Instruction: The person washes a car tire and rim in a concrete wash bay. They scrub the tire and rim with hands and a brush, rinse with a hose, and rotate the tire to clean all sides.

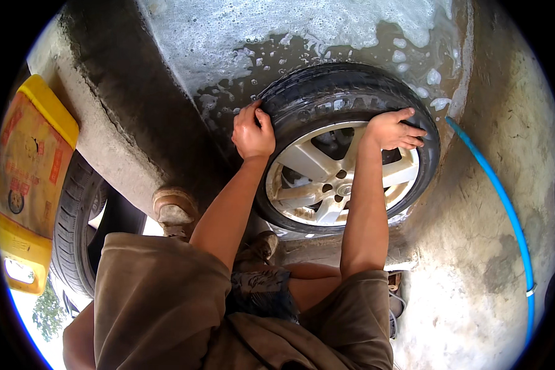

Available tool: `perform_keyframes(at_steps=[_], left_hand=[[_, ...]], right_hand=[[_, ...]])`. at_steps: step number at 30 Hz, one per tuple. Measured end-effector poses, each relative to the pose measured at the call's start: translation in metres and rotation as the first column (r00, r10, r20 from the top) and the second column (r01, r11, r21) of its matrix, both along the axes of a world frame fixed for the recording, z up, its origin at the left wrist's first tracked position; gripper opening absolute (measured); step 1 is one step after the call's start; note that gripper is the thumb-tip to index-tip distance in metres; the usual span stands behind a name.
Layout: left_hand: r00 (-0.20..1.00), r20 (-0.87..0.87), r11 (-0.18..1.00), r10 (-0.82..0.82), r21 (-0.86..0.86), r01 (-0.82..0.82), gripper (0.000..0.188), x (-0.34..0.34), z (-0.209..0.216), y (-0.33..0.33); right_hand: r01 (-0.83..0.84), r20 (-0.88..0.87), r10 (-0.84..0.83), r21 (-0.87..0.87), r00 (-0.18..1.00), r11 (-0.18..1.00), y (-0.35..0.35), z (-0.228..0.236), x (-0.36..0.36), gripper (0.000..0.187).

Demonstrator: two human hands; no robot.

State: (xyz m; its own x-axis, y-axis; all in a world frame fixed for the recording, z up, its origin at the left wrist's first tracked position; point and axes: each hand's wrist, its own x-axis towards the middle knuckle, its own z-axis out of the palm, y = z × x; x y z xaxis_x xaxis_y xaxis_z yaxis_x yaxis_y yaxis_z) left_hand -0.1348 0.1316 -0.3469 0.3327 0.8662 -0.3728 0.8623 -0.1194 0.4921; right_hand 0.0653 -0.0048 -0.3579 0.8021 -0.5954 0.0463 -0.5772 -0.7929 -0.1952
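A wet black tire on a silver spoked alloy rim stands tilted in a concrete trough of foamy water. My left hand is at the left edge of the tire, its fingers curled against the tread and the thumb near the sidewall. My right hand lies over the upper right of the wheel, where rim and tire meet. Its fingers are stretched and apart, with the thumb pointing off to the right. The underside of the wheel is hidden by the water and the rim.
A blue hose curves down the concrete on the right. At the left are a yellow jerrycan-like container and another tire. A concrete ledge runs along the trough's left side. My shoe is beside it.
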Motion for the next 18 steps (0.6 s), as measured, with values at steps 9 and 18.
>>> perform_keyframes(at_steps=[9,18], left_hand=[[0.999,-0.043,0.997,-0.027,0.072,0.030,0.024,-0.0041,-0.0024,-0.0020],[0.999,-0.038,0.996,-0.028,0.084,0.031,0.020,-0.0029,-0.0015,-0.0024]], right_hand=[[0.013,-0.016,-0.012,0.025,1.000,1.000,0.0040,0.0038,-0.0003,0.085],[0.007,-0.009,-0.007,0.039,1.000,0.999,0.0070,0.0068,-0.0011,0.086]])
